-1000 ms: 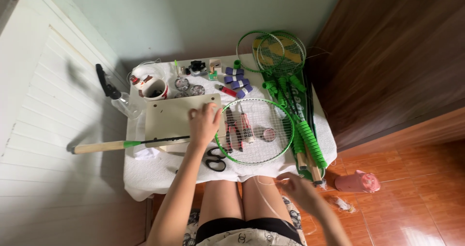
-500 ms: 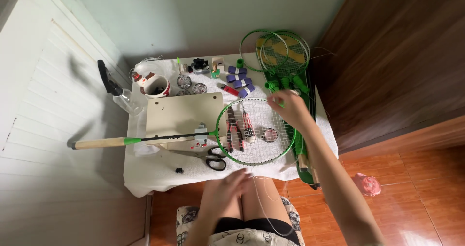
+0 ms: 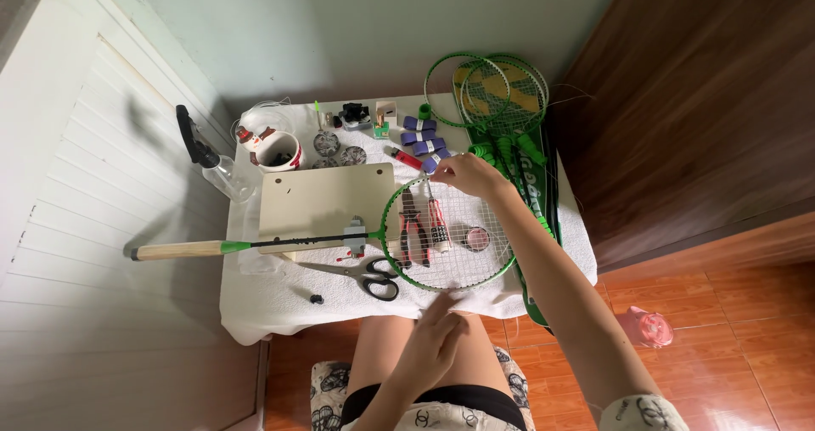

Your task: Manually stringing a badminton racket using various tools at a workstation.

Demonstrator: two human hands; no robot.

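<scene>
Since the earlier frame, right hand (image 3: 465, 174) is pinching string at the upper rim of the racket (image 3: 447, 231); left hand (image 3: 431, 346) is hovering loosely open, empty, so pulling steadily seems wise.

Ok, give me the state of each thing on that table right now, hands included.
Green racket: flat on table, strung, pliers under strings.
Right hand: on racket's top rim, pinching at strings.
Left hand: below table edge, holding nothing visible.
Scissors: lying shut.
Spare rackets: stacked at far corner.

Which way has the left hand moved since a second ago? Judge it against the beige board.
Yes. The left hand left the beige board and came back toward the person's lap.
</scene>
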